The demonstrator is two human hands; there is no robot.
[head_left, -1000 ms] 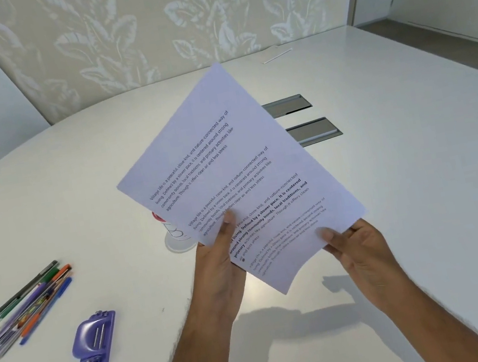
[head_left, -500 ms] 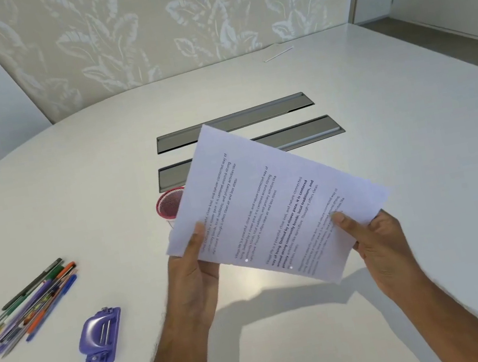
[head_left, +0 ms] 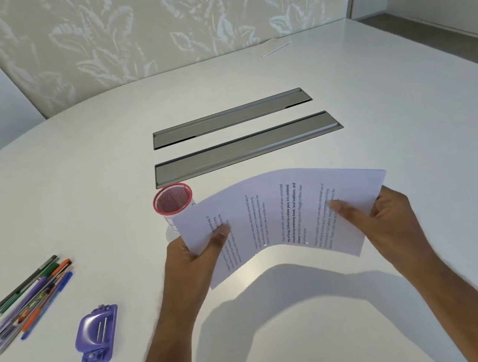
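A printed white sheet of paper hangs sideways just above the white table, bowed upward in its middle. My left hand pinches its left end, thumb on top. My right hand pinches its right end the same way. The text lines run across the sheet from near to far. A purple hole punch lies on the table to the left of my left forearm.
A red mesh pen cup stands just behind the paper's left end. Several pens lie in a loose bundle at the far left. Two grey cable-tray lids are set into the table's middle.
The sheet has come down from an upright tilt to lie flat and sideways, turning clockwise. Both hands moved apart to its ends and the paper now bows upward.
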